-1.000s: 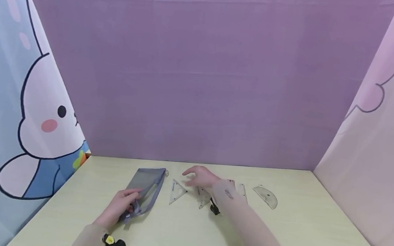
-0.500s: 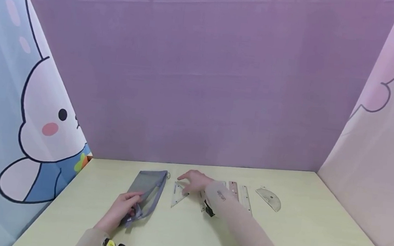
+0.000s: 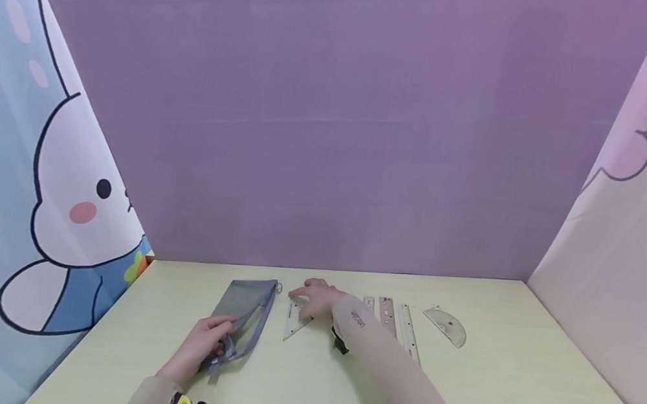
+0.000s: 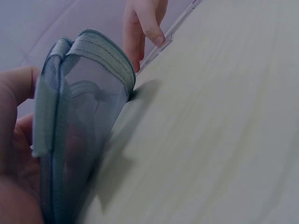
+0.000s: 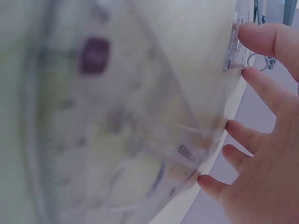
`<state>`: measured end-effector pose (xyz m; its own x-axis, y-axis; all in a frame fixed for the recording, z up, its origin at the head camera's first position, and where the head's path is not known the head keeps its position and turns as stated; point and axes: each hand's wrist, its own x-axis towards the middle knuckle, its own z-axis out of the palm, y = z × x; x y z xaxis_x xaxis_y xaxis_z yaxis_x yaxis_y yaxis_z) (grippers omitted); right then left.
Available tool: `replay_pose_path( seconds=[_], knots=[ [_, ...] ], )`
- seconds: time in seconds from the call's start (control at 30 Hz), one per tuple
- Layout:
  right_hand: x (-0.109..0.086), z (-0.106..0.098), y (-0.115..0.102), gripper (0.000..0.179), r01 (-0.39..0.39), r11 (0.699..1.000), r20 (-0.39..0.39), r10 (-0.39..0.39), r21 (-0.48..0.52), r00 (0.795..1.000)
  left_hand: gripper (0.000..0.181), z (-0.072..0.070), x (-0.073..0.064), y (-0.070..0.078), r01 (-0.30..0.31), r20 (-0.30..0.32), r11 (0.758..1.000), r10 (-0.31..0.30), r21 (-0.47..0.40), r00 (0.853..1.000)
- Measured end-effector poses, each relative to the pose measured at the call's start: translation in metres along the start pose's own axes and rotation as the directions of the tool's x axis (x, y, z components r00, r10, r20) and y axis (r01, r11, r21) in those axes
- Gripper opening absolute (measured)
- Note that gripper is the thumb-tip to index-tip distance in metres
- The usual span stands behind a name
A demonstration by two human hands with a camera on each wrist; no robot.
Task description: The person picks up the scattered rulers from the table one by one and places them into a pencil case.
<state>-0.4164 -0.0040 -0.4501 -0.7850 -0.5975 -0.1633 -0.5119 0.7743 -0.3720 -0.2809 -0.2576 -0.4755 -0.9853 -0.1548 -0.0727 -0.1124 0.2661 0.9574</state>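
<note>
The left hand (image 3: pixel 201 341) grips the near end of the grey mesh pouch (image 3: pixel 238 299). The right hand (image 3: pixel 319 298), fingers extended and spread, partly covers the clear set square (image 3: pixel 292 328), which lies flat on the worktop (image 3: pixel 281 396) beside the pouch.

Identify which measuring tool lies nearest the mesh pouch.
The triangular set square, partly hidden by the right hand; the rulers and protractor lie farther right.
</note>
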Motion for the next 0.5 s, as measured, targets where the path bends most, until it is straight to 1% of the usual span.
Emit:
replay_pose_path(
  seconds=[0.13, 0.27, 0.33, 0.4, 0.5],
  knots=[
    [-0.001, 0.001, 0.000, 0.062, 0.000, 1.000, -0.001, 0.000, -0.010, 1.000, 0.041, 0.001, 0.001, 0.001, -0.004, 0.008, 1.000, 0.004, -0.003, 1.000],
    [-0.001, 0.001, 0.001, 0.060, 0.007, 1.000, -0.004, -0.007, 0.000, 1.000, 0.039, 0.002, -0.010, 0.017, -0.006, 0.020, 1.000, 0.006, -0.007, 1.000],
    [0.001, 0.003, 0.003, 0.058, 0.012, 1.000, -0.010, -0.012, 0.004, 1.000, 0.039, 0.001, -0.010, 0.017, 0.000, 0.023, 1.000, 0.000, -0.007, 1.000],
    [0.005, 0.006, 0.005, 0.056, 0.014, 1.000, -0.014, -0.014, 0.011, 1.000, 0.039, 0.000, -0.008, 0.014, 0.006, 0.020, 1.000, -0.005, -0.006, 1.000],
    [0.004, 0.007, 0.005, 0.055, 0.015, 1.000, -0.018, -0.014, 0.014, 1.000, 0.040, 0.000, 0.002, -0.001, 0.009, 0.010, 1.000, -0.009, 0.000, 1.000]
  ],
)
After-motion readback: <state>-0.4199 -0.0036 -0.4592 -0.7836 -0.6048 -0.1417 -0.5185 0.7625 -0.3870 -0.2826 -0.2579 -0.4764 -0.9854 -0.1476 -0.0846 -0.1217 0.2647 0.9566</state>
